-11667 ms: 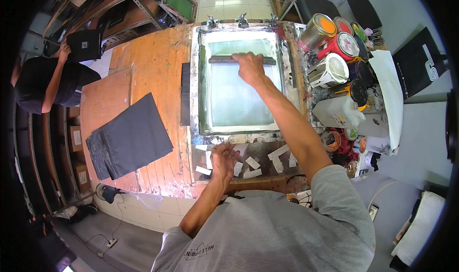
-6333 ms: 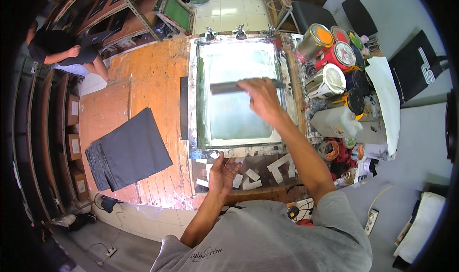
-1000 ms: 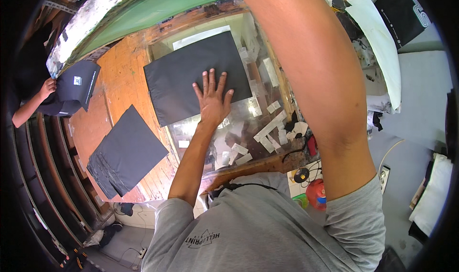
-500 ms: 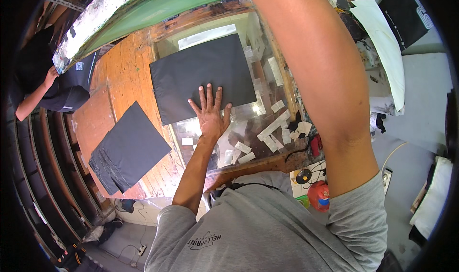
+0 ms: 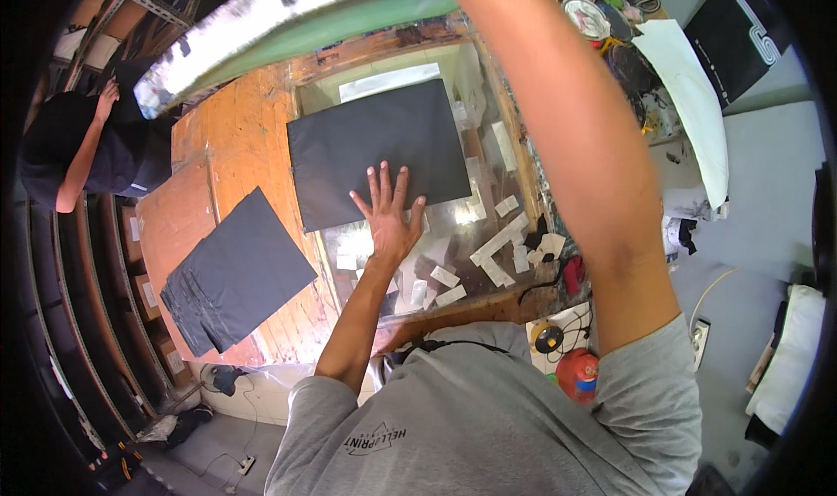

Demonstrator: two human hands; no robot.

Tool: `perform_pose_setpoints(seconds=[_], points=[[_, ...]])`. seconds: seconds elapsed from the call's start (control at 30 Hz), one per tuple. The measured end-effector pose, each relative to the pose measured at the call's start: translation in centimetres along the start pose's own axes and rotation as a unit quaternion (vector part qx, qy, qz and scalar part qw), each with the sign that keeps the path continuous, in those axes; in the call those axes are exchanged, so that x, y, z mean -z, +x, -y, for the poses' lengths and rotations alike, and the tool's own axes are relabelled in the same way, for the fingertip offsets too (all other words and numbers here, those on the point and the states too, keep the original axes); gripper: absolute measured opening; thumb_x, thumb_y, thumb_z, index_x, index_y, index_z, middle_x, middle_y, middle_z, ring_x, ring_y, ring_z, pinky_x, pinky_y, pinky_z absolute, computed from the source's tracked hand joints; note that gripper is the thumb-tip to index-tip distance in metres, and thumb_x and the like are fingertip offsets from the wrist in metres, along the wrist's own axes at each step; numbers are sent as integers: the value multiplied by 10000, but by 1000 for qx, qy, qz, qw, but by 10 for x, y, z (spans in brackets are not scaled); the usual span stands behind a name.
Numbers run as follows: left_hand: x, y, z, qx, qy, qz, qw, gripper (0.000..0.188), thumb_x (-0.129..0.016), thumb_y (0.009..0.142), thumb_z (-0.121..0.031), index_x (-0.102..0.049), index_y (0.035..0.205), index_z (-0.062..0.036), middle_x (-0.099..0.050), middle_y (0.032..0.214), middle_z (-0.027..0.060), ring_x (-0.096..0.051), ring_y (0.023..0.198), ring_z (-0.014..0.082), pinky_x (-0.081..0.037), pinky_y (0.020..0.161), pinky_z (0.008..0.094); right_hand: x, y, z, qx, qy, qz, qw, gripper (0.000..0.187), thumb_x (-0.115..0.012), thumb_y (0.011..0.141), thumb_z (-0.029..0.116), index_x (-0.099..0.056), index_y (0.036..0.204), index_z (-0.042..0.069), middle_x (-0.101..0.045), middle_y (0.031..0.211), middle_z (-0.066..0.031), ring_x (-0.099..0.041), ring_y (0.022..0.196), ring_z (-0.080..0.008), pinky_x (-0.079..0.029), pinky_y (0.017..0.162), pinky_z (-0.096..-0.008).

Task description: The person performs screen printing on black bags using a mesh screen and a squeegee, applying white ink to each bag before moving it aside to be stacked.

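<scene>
My left hand (image 5: 391, 219) lies flat with fingers spread on the lower edge of a black rectangular sheet (image 5: 366, 139). The sheet rests smooth on a glass-topped work surface (image 5: 392, 274), beside a white strip (image 5: 390, 82) along its far edge. My right forearm reaches up past the top of the head view, so the right hand is out of sight. Above the far side of the table hangs a tilted frame (image 5: 288, 30) with a green mesh face and a paint-smeared pale edge. Left of my hand, a fanned stack of black sheets (image 5: 240, 274) lies on the wooden tabletop.
White tape scraps (image 5: 499, 250) stick to the glass. Another person (image 5: 87, 147) in dark clothes is at the far left, near racks of shelves (image 5: 87, 295). Cluttered tools and tins (image 5: 602, 25) lie at the upper right. A red container (image 5: 577, 374) stands below the table.
The view has shifted slightly. My left hand stays flat on the black sheet while my right arm moves a little left. The other person bends over, and their arm is raised higher.
</scene>
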State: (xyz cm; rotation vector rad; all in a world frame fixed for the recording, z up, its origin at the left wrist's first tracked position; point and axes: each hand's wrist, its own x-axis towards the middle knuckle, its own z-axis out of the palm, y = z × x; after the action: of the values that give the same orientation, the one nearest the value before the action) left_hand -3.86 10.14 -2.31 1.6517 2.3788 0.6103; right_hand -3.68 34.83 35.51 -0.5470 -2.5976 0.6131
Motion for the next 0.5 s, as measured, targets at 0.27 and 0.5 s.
perform_pose_setpoints(seconds=[0.27,0.5], points=[[124,-81,-55,223,-828,-122,500,690,-635,1000,-403,-350,1491,-11,-491,1431,165,-541,1269,342,-413,1139,501,-159,-183,-4,42,-5,-72,997,548,-664,724,-76,-650,1255,59,-700,1140,-140,-646,1042,-331,-442,901,-465],[58,-94,-23,486,-783,-92,377,255,-647,1010,-357,-579,1103,-130,-626,1095,57,-595,1091,218,-475,978,495,-248,-114,-128,-19,-41,55,997,537,-610,745,-121,-687,1239,77,-739,1123,-157,-706,960,-324,-534,844,-455]])
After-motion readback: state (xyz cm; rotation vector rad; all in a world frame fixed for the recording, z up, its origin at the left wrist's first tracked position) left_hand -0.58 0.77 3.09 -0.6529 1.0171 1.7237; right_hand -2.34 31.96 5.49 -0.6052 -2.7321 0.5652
